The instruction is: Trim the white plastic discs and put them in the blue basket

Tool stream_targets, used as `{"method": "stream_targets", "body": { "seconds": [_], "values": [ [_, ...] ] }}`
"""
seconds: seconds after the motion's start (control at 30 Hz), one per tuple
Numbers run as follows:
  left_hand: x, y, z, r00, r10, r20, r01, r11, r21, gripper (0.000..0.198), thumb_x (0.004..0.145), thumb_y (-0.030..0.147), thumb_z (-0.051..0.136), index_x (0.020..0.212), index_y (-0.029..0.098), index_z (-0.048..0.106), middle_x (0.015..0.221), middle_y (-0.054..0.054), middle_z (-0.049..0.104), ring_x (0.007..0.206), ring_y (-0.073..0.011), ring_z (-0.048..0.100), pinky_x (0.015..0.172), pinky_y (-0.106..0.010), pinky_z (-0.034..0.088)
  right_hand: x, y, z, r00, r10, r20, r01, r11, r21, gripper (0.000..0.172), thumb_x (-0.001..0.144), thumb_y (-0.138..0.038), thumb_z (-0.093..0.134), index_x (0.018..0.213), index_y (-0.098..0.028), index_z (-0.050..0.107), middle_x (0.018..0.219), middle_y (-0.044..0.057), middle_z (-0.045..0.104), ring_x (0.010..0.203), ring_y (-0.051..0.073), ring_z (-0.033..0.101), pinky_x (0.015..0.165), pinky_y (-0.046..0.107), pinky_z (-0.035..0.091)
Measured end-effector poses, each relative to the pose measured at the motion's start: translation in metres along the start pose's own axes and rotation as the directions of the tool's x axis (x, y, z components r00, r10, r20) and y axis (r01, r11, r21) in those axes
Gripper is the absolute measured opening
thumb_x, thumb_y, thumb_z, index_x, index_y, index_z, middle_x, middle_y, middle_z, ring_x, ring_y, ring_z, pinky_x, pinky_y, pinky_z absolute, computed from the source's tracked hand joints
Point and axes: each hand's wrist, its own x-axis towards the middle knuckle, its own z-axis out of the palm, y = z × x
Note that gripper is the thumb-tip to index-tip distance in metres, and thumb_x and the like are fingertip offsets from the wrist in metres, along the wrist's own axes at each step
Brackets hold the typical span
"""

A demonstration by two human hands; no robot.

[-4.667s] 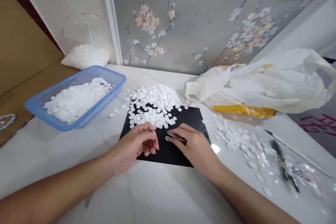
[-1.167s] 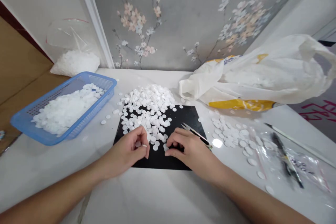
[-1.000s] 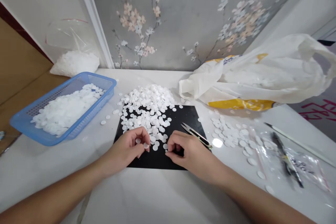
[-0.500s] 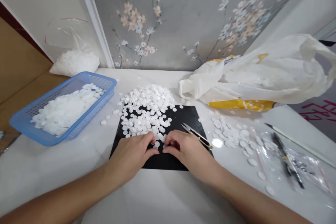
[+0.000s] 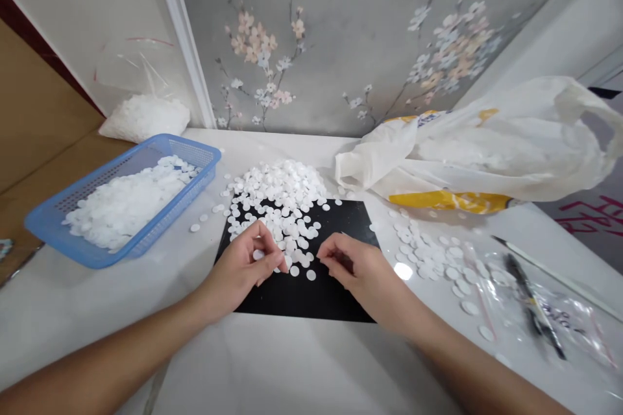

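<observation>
Small white round discs (image 5: 282, 185) lie in a heap at the back of a black mat (image 5: 302, 301) and spread forward over it. My left hand (image 5: 243, 269) is at the mat's left front, thumb and forefinger pinched close beside the loose discs. Opposite it, my right hand (image 5: 357, 269) hovers over the mat's right part with fingers curled and tips together. Whatever is between the fingertips of either hand is too small or hidden to make out. Single discs lie on the mat between the hands.
At left stands a blue basket (image 5: 192, 191) holding many discs, with a filled clear bag (image 5: 146, 117) behind. A white plastic bag (image 5: 487, 155) lies back right. More discs (image 5: 423, 246), a black pen (image 5: 535, 305) and a white stick (image 5: 555, 275) lie at right.
My hands have moved apart, the left one leftward and the right one slightly right. The scissors seen beside the right hand are now mostly hidden around it. The view has shifted slightly.
</observation>
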Motion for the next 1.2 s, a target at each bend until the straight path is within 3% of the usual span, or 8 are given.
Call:
{"method": "stream_targets", "body": {
  "seconds": [0.1, 0.23, 0.4, 0.5, 0.57, 0.7, 1.0, 1.2],
  "values": [
    [0.003, -0.004, 0.001, 1.0, 0.009, 0.008, -0.01, 1.0, 0.006, 0.015, 0.086, 0.031, 0.05, 0.097, 0.021, 0.046, 0.075, 0.003, 0.063, 0.048, -0.0065, 0.039, 0.051, -0.022, 0.034, 0.0, -0.003, 0.004, 0.998, -0.033, 0.056, 0.036, 0.999, -0.041, 0.006, 0.084, -0.019, 0.055, 0.078, -0.022, 0.057, 0.068, -0.003, 0.06, 0.059, 0.013, 0.055, 0.055, 0.025, 0.04],
    [0.0, -0.002, 0.006, 0.999, 0.031, 0.018, -0.034, 0.973, 0.226, 0.02, 0.089, 0.025, 0.038, 0.092, 0.02, 0.058, 0.068, 0.003, 0.055, 0.054, -0.009, 0.043, 0.054, -0.023, 0.035, 0.001, -0.008, 0.01, 0.994, -0.046, 0.103, 0.056, 0.993, -0.102, 0.01, 0.078, -0.013, 0.063, 0.075, -0.021, 0.057, 0.071, -0.002, 0.059, 0.062, 0.013, 0.055, 0.057, 0.025, 0.04],
    [-0.004, -0.003, 0.012, 0.975, 0.209, 0.076, -0.21, 0.749, 0.628, 0.025, 0.089, 0.02, 0.039, 0.09, 0.023, 0.064, 0.074, 0.001, 0.058, 0.064, -0.0123, 0.051, 0.061, -0.024, 0.039, 0.002, -0.006, 0.005, 0.993, -0.04, 0.112, 0.043, 0.999, -0.023, 0.012, 0.082, -0.016, 0.058, 0.072, -0.021, 0.052, 0.07, -0.002, 0.058, 0.061, 0.013, 0.053, 0.057, 0.026, 0.04],
    [-0.002, -0.013, 0.013, 0.947, 0.279, 0.158, -0.302, 0.614, 0.729, 0.027, 0.094, 0.027, 0.039, 0.093, 0.022, 0.065, 0.079, -0.001, 0.059, 0.068, -0.0127, 0.055, 0.062, -0.024, 0.041, 0.004, -0.002, -0.003, 0.992, 0.078, 0.104, -0.096, 0.978, 0.183, 0.011, 0.086, -0.025, 0.051, 0.076, -0.022, 0.047, 0.065, -0.004, 0.057, 0.052, 0.011, 0.05, 0.049, 0.023, 0.04],
    [0.0, -0.018, 0.013, 0.937, 0.298, 0.181, -0.326, 0.564, 0.759, 0.029, 0.095, 0.028, 0.038, 0.088, 0.021, 0.065, 0.078, -0.001, 0.059, 0.067, -0.0123, 0.056, 0.062, -0.024, 0.041, 0.006, 0.0, -0.007, 0.993, 0.09, 0.078, -0.107, 0.96, 0.26, 0.005, 0.085, -0.022, 0.048, 0.08, -0.022, 0.047, 0.069, -0.004, 0.06, 0.054, 0.01, 0.051, 0.05, 0.022, 0.04],
    [0.001, -0.023, 0.012, 0.929, 0.306, 0.208, -0.344, 0.505, 0.792, 0.023, 0.094, 0.028, 0.043, 0.087, 0.02, 0.063, 0.082, 0.0, 0.061, 0.07, -0.0136, 0.057, 0.06, -0.025, 0.04, 0.009, 0.002, -0.004, 1.0, 0.027, -0.006, -0.026, 0.994, 0.104, 0.011, 0.083, -0.017, 0.046, 0.082, -0.022, 0.056, 0.07, -0.002, 0.059, 0.06, 0.012, 0.052, 0.055, 0.024, 0.04],
    [-0.003, -0.012, 0.011, 0.943, 0.262, 0.203, -0.318, 0.542, 0.778, 0.026, 0.093, 0.024, 0.042, 0.082, 0.02, 0.065, 0.078, 0.0, 0.061, 0.071, -0.0128, 0.058, 0.062, -0.023, 0.041, 0.01, -0.001, 0.009, 0.994, -0.108, -0.008, 0.107, 0.99, -0.088, 0.002, 0.08, -0.021, 0.061, 0.081, -0.022, 0.062, 0.079, 0.0, 0.055, 0.063, 0.013, 0.054, 0.058, 0.027, 0.045],
    [-0.003, -0.009, 0.011, 0.967, 0.206, 0.147, -0.245, 0.619, 0.746, 0.02, 0.091, 0.023, 0.044, 0.081, 0.021, 0.062, 0.079, 0.001, 0.06, 0.067, -0.0117, 0.055, 0.06, -0.023, 0.037, 0.008, -0.003, 0.011, 0.985, -0.173, 0.006, 0.172, 0.975, -0.139, 0.016, 0.08, -0.009, 0.051, 0.069, -0.02, 0.056, 0.075, -0.001, 0.053, 0.056, 0.011, 0.048, 0.054, 0.024, 0.041]
  ]
}}
